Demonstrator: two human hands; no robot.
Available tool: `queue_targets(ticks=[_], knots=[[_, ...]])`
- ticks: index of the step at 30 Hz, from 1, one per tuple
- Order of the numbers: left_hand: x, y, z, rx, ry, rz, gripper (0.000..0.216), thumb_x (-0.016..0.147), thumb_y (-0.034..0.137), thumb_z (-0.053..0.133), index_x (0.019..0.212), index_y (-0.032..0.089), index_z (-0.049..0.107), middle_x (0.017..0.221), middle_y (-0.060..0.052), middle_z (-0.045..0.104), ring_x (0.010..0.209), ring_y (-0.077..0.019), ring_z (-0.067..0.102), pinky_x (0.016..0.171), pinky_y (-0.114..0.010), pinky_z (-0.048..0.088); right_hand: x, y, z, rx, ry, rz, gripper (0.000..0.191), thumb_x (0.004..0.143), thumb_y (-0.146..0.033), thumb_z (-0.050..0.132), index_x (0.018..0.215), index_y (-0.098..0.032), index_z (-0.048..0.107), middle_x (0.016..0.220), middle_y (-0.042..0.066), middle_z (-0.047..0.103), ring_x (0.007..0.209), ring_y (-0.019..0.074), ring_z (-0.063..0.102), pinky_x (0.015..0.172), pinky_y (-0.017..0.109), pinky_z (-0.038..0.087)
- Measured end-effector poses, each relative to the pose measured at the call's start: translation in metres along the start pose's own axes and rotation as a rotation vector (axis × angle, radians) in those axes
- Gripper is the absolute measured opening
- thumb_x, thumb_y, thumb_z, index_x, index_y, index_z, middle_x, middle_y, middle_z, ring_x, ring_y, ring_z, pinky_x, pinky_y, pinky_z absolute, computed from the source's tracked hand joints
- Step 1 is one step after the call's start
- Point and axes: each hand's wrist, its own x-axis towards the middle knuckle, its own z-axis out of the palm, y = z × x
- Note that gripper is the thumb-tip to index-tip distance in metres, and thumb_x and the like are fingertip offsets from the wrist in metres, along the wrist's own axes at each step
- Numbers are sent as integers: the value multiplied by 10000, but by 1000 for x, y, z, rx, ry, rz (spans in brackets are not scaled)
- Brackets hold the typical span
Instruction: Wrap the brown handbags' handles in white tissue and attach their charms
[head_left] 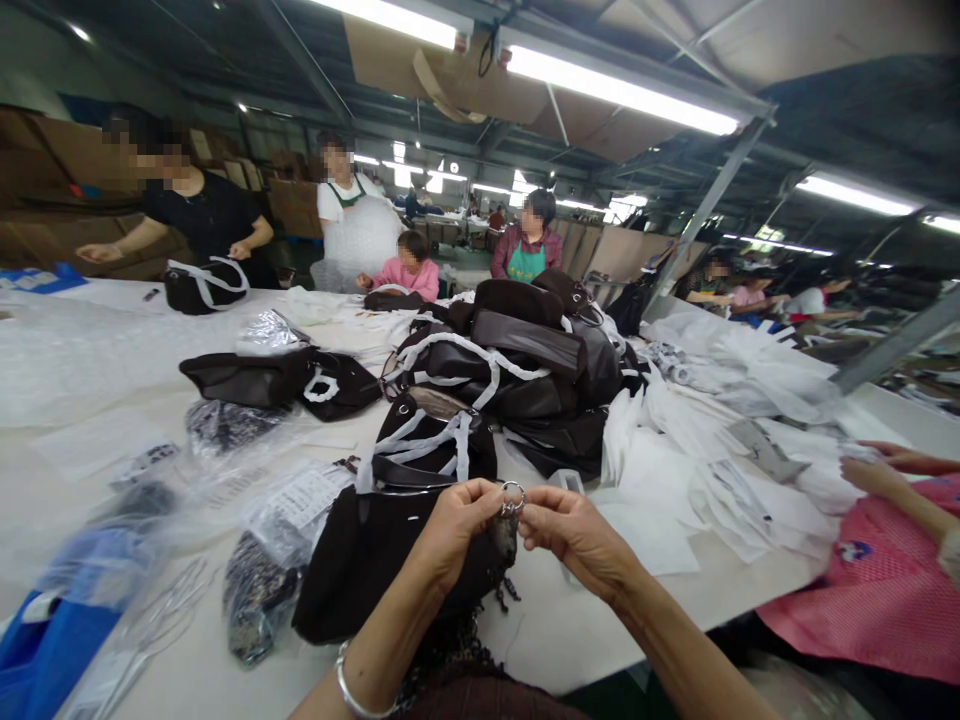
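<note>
My left hand point(466, 515) and my right hand point(574, 532) are closed in a pinch on opposite sides of a small silver metal ring point(513, 487). A dark brownish piece point(504, 540) hangs below the ring, and its kind is hard to make out. Under my left forearm a black handbag point(349, 560) lies on the table near my body. Just beyond it is another dark bag point(435, 440) with white-wrapped handles. A silver bangle point(352, 685) circles my left wrist.
A heap of dark bags point(525, 345) rises mid-table. White packing sheets point(660, 490) spread to the right, beside a person's pink-clad arm point(892, 580). Plastic-wrapped patterned bundles point(259, 590) and a blue container point(75, 610) lie at left. Several people stand or sit across the table.
</note>
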Motion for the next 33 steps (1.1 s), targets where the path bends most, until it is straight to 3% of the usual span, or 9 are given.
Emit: queue_targets(ticks=[13,19,22,26,33], knots=[[1,-2,6,-97,14,-33,325,724,408,761,726,122,608,723,-7,573,627,-80,469,592,-215,339,0,0,4,-19,42,-7,311,654,-306,823,881,-121,718,761,25,662,649,75,572,604,208,468],[-1,-4,5,54,49,59,300,786,415,703,751,124,641,705,-6,596,636,-83,472,613,-214,347,5,2,3,36,78,6,292,699,-363,791,829,-120,694,685,4,639,591,57,566,550,181,455],[-6,-1,7,168,-6,128,282,839,414,640,884,139,687,844,-38,658,777,-122,547,727,-233,404,5,3,-1,39,80,16,293,727,-380,766,853,-129,680,729,29,675,637,91,627,560,191,490],[-10,1,11,277,-71,172,358,755,364,737,1054,186,655,1031,-57,680,938,-186,595,834,-283,449,5,3,-3,71,81,36,272,745,-377,750,842,-137,668,779,47,703,632,101,651,540,192,506],[-12,11,13,490,-18,247,276,801,357,679,1038,217,665,1024,-24,704,953,-189,620,876,-292,454,2,1,-2,96,69,47,263,743,-359,752,839,-127,675,733,37,686,622,94,640,525,178,501]])
